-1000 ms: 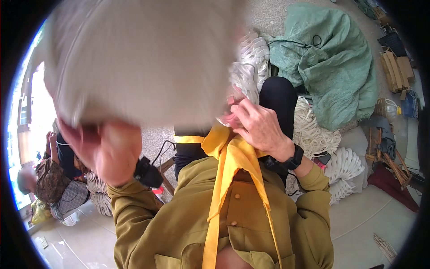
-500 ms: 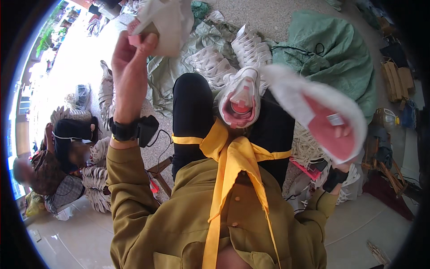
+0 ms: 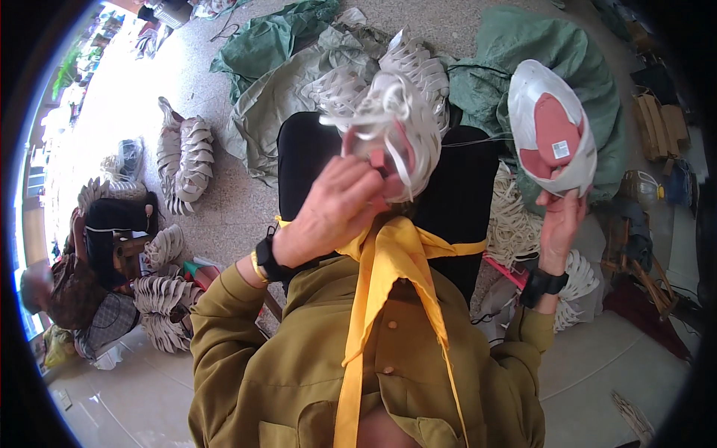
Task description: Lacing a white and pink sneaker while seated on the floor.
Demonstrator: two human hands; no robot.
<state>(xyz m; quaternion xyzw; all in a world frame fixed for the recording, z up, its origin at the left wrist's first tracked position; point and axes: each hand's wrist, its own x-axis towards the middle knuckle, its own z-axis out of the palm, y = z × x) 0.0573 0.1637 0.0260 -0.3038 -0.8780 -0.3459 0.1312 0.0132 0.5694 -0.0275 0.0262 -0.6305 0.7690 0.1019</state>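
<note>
Between my knees is a white shoe upper (image 3: 422,142) with a pink lining, blurred by motion, with loose white strips across its top. My left hand (image 3: 332,209) is closed at its near opening, beside a small pink piece (image 3: 378,157); its fingertips are partly hidden. Off to the right, my right hand (image 3: 562,216) pinches the lower end of an oval white shoe piece (image 3: 521,93). Its pink inside faces up and bears a small white label (image 3: 560,149). A thin thread (image 3: 478,141) stretches from the middle upper toward this piece.
Stacked white uppers (image 3: 187,160) lie on the floor at left, more (image 3: 336,89) beyond my knees. Green sacking (image 3: 485,45) spreads at the far right. White strips (image 3: 511,224) are heaped by my right thigh. Another person (image 3: 67,291) sits at far left.
My left hand has come down from the upper left to the shoe upper between my knees. The piece in my right hand has swung upright and moved slightly farther away.
</note>
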